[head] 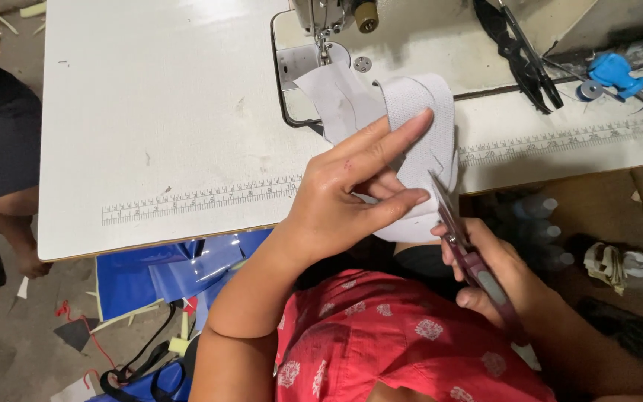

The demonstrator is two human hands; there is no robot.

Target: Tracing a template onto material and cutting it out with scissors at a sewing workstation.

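My left hand pinches a pale grey piece of fabric near the front edge of the white sewing table, index finger stretched over a ribbed strip of it. The fabric's far end lies under the sewing machine's needle. My right hand grips a small pair of thread snips with a purple-grey handle. Its blades point up at the fabric's edge beside my left fingers.
A printed ruler strip runs along the table front. Black scissors and a blue tool lie at the table's far right. Blue material and scraps lie on the floor. Another person's arm is at the left.
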